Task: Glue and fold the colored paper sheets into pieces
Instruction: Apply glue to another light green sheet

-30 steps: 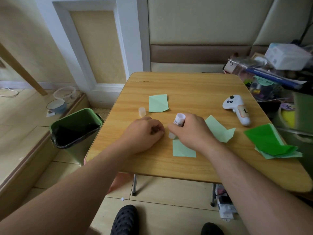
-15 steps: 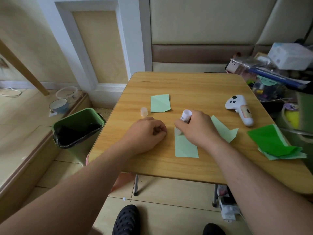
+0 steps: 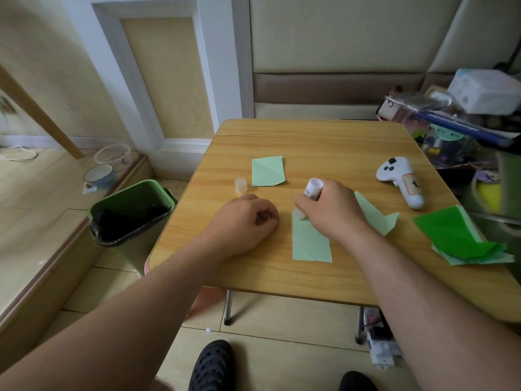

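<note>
- Head camera looks down on a wooden folding table with both bare forearms reaching in.
- The right hand wraps its curled fingers round a white glue stick, tilted, with its lower tip down on the far edge of a pale green paper sheet.
- That sheet lies flat on the table, just in front of the right wrist, and shows a diagonal crease.
- The left hand rests on the table beside the sheet, clear of it, its fingers curled into a loose fist with nothing seen in it.
- The glue stick's clear cap stands upright on the table beyond the left hand.
- A second pale green folded piece lies just beside the cap, farther back.
- A third pale green folded piece shows from behind the right hand.
- A stack of dark green and pale green paper sheets sits near the table's right edge.
- A white handheld controller lies beyond the stack.
- A green waste bin stands on the floor to the table's left.
</note>
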The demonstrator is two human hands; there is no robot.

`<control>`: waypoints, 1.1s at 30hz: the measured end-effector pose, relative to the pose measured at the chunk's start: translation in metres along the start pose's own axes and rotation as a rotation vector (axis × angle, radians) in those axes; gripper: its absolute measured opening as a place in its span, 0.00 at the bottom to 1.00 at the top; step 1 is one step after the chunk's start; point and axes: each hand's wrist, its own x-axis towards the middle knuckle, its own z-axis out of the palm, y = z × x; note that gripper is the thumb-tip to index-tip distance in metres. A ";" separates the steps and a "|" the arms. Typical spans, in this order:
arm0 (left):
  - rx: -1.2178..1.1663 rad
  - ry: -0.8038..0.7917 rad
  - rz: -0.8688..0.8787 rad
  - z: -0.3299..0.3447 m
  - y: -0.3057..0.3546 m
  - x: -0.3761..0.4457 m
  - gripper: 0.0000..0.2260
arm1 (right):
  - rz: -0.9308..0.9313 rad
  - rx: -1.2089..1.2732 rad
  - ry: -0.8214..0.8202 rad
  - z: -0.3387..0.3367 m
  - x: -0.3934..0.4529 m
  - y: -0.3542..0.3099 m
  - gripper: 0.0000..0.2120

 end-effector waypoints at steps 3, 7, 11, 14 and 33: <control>0.013 -0.005 0.004 0.000 0.000 0.001 0.06 | -0.028 0.003 0.013 0.007 -0.001 -0.002 0.11; 0.023 0.005 0.010 0.001 0.000 0.001 0.06 | -0.002 0.066 -0.011 0.010 -0.001 -0.005 0.13; 0.008 -0.001 0.009 0.000 -0.001 0.001 0.05 | 0.034 0.100 0.082 -0.002 0.003 -0.008 0.11; 0.002 -0.002 0.002 0.000 -0.001 0.000 0.04 | 0.049 0.086 0.090 -0.007 0.005 -0.006 0.11; -0.070 0.045 -0.048 -0.008 0.010 -0.006 0.08 | 0.051 0.225 0.022 0.013 0.001 -0.012 0.12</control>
